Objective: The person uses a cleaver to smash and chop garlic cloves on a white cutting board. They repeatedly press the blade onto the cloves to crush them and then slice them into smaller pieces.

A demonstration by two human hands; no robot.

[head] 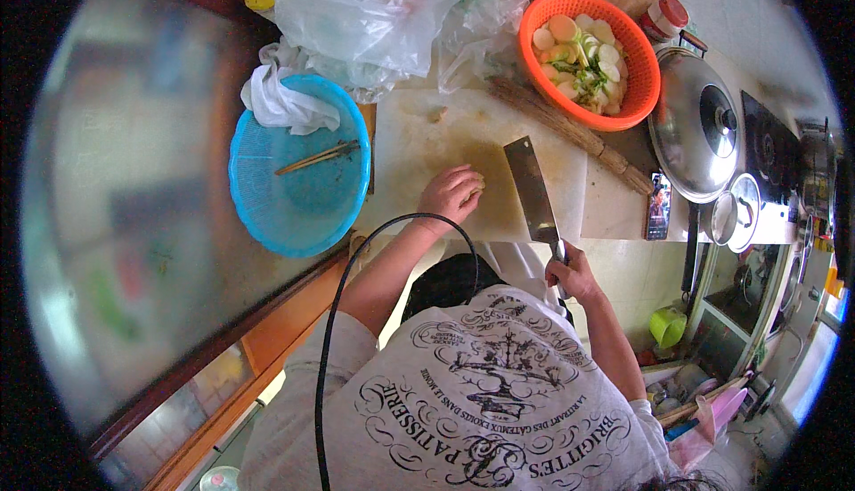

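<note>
My right hand [572, 273] is closed round the handle of a cleaver [532, 187], its broad blade pointing away over the right part of a pale cutting board [407, 150]. Over the middle of the board is my left hand [454, 193], its fingers curled around a small pale piece that I cannot make out well. A small scrap [437, 115] lies on the board's far part, and the surface looks wet and stained. Beyond the board at the right stands an orange plastic colander [641, 56] with sliced pale vegetables [594, 66] and greens.
At left, a blue plastic basin [307, 210] holds chopsticks [317, 157], with a white cloth [287, 100] over its rim. Plastic bags [367, 16] lie behind. A rough wooden stick [568, 127] slants beside the board. At right are a phone [658, 207] and a lidded pan [691, 123].
</note>
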